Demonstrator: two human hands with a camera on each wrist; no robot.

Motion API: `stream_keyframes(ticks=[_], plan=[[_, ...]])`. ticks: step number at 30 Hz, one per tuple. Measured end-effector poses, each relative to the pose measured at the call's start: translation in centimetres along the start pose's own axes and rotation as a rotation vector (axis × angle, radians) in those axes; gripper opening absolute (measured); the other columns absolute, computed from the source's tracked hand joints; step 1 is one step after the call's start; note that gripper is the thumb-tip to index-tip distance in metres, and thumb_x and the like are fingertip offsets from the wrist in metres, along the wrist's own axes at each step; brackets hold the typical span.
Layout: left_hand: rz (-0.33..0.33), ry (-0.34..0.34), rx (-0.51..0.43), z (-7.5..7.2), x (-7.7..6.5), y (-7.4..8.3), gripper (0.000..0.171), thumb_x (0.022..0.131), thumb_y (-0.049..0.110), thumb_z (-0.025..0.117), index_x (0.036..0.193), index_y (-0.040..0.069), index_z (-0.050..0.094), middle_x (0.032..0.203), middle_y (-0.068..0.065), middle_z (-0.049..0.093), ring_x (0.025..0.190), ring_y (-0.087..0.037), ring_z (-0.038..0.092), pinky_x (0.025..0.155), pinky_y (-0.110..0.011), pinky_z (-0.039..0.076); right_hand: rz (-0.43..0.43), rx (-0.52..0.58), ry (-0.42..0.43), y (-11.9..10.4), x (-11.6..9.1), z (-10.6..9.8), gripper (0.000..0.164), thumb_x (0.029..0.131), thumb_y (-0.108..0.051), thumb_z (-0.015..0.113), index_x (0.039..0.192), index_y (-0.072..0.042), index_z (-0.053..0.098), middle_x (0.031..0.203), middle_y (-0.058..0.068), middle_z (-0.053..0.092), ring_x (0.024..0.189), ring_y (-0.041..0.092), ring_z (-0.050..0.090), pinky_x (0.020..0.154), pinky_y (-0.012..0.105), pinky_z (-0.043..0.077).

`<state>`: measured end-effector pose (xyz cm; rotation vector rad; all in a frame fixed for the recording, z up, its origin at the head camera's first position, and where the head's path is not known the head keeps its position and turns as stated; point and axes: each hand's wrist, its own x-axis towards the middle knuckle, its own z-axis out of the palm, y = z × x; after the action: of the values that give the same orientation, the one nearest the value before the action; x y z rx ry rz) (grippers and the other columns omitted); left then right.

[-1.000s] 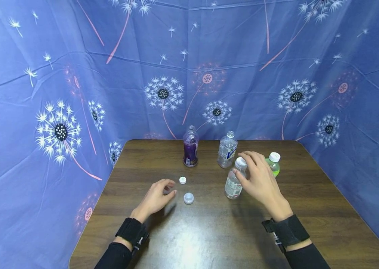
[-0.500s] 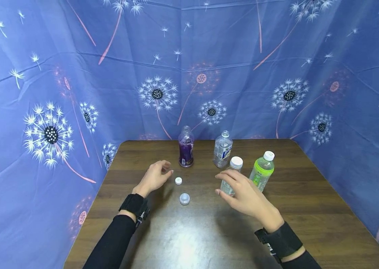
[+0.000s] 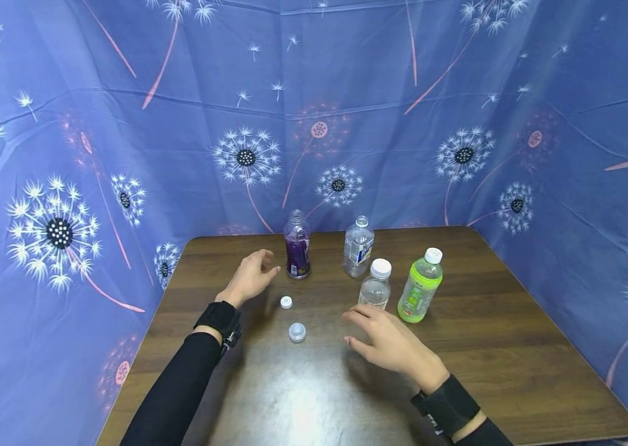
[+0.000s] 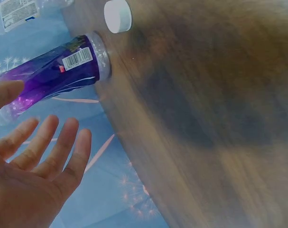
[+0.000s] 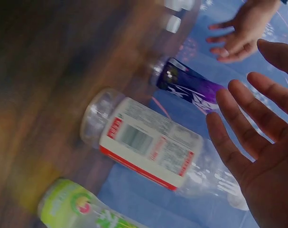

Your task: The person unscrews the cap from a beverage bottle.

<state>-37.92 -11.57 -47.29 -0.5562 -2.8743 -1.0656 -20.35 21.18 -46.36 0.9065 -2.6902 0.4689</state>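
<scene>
My left hand [image 3: 249, 275], fingers loosely bent with nothing in them, hovers just left of an uncapped purple-labelled bottle [image 3: 297, 251]. That bottle [image 4: 72, 69] lies beyond my fingertips in the left wrist view. My right hand [image 3: 392, 344] is held over the table in front of a clear bottle with a white cap [image 3: 376, 290], hiding its lower part. Its fingers are spread and hold nothing; in the right wrist view the clear bottle [image 5: 148, 142] is beside them. Between the hands lie a small white cap [image 3: 286, 302] and a larger translucent cap [image 3: 297, 332].
An uncapped clear bottle with a blue and white label [image 3: 358, 248] stands behind the white-capped one. To the right is a green-labelled bottle with a white cap [image 3: 421, 286]. A blue dandelion-print cloth [image 3: 197, 155] hangs around the wooden table [image 3: 514, 359].
My right hand has come away from the white-capped bottle's top, moving toward me and left. My left hand has moved forward, nearer the purple bottle. The head view has turned slightly right.
</scene>
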Motion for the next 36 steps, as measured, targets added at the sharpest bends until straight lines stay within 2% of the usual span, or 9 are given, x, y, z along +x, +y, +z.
stream_keyframes(ticks=[5, 10, 16, 18, 24, 31, 36], plan=[[-0.005, 0.046, 0.000, 0.3, 1.7, 0.8, 0.069, 0.101, 0.038, 0.069, 0.154, 0.003, 0.041, 0.142, -0.026, 0.058, 0.127, -0.041, 0.061, 0.103, -0.056, 0.053, 0.008, 0.014, -0.040, 0.2, -0.4, 1.2, 0.041, 0.096, -0.034, 0.077, 0.132, -0.015, 0.068, 0.124, -0.002, 0.068, 0.108, 0.012, 0.070, 0.089, 0.035, 0.061], [-0.018, 0.056, 0.008, 0.8, 3.1, 2.0, 0.089, 0.097, 0.051, 0.071, 0.160, 0.006, 0.028, 0.148, -0.023, 0.052, 0.136, -0.042, 0.053, 0.110, -0.058, 0.048, 0.025, 0.035, -0.083, 0.4, -0.8, 2.0, 0.041, 0.097, -0.034, 0.076, 0.132, -0.016, 0.068, 0.126, -0.002, 0.067, 0.110, 0.013, 0.070, 0.090, 0.036, 0.061], [-0.071, 0.059, -0.074, 1.6, 4.8, 3.0, 0.101, 0.095, 0.057, 0.071, 0.164, 0.005, 0.019, 0.161, -0.028, 0.035, 0.149, -0.046, 0.038, 0.117, -0.062, 0.041, 0.053, 0.049, -0.137, 0.3, -1.0, 2.2, 0.039, 0.099, -0.036, 0.073, 0.133, -0.017, 0.067, 0.127, -0.005, 0.065, 0.113, 0.012, 0.068, 0.093, 0.037, 0.060], [-0.089, 0.064, -0.108, 1.8, 5.2, 3.3, 0.103, 0.094, 0.056, 0.072, 0.165, 0.005, 0.017, 0.163, -0.029, 0.031, 0.151, -0.046, 0.035, 0.118, -0.063, 0.040, 0.062, 0.062, -0.147, 0.1, -0.9, 2.3, 0.038, 0.100, -0.035, 0.072, 0.133, -0.018, 0.068, 0.126, -0.006, 0.065, 0.113, 0.012, 0.068, 0.093, 0.037, 0.060], [-0.096, 0.104, -0.176, 1.9, 6.1, 3.8, 0.102, 0.093, 0.049, 0.076, 0.163, 0.003, 0.018, 0.154, -0.029, 0.040, 0.144, -0.047, 0.044, 0.115, -0.062, 0.044, 0.100, 0.160, -0.207, -0.3, -0.8, 3.3, 0.035, 0.101, -0.033, 0.070, 0.132, -0.017, 0.068, 0.126, -0.004, 0.066, 0.112, 0.016, 0.070, 0.091, 0.035, 0.060], [-0.093, 0.114, -0.204, 2.3, 6.4, 4.1, 0.095, 0.094, 0.039, 0.079, 0.162, 0.004, 0.022, 0.149, -0.026, 0.047, 0.139, -0.044, 0.050, 0.112, -0.060, 0.047, 0.115, 0.207, -0.247, -0.3, -1.0, 4.4, 0.036, 0.101, -0.032, 0.069, 0.133, -0.016, 0.068, 0.126, -0.002, 0.067, 0.110, 0.016, 0.070, 0.089, 0.030, 0.060], [-0.092, 0.123, -0.207, 2.8, 6.4, 4.2, 0.088, 0.096, 0.034, 0.078, 0.160, 0.005, 0.025, 0.148, -0.026, 0.049, 0.137, -0.044, 0.053, 0.110, -0.060, 0.049, 0.136, 0.221, -0.254, -0.3, -1.4, 4.6, 0.037, 0.102, -0.035, 0.068, 0.134, -0.016, 0.068, 0.127, -0.002, 0.067, 0.111, 0.013, 0.069, 0.091, 0.031, 0.059]])
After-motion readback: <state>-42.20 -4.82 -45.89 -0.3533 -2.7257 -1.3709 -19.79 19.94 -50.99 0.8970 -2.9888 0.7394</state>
